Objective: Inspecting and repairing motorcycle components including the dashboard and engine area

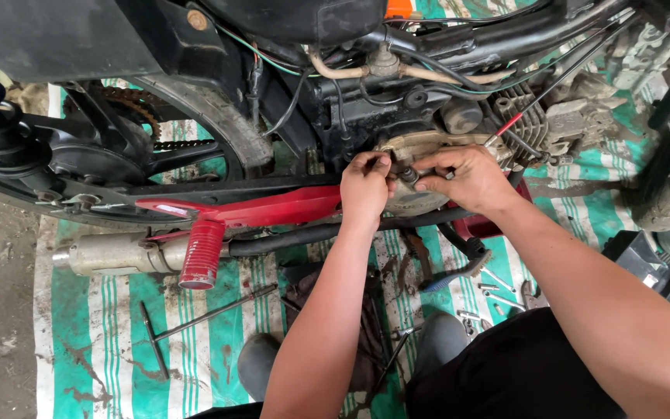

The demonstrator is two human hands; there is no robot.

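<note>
Both hands on the engine side cover, tan and grimy, sitting at 12 o'clock from the person's knees, low on the motorcycle engine. Left hand is pinched narrow on a small dark fastener at the cover's face; right hand is closed on the same spot from 3 o'clock, fingertips tight together. Can't tell whether it's a bolt or a short tool bit, too small.

My read: start the thread by fingers only, keep it square to the cover, one hand steadying the cover so it doesn't shift off its seat. No force until it runs freely.

In the way: red-tipped cable crosses at 1 o'clock just beside the right hand; fuel hoses hang above. Red frame bar and footpeg sit at 9 o'clock, exhaust pipe below them.

On the striped green mat: T-handle wrench at 8 o'clock, loose bolts at 4 o'clock, near the knee. Easy to kick.
</note>
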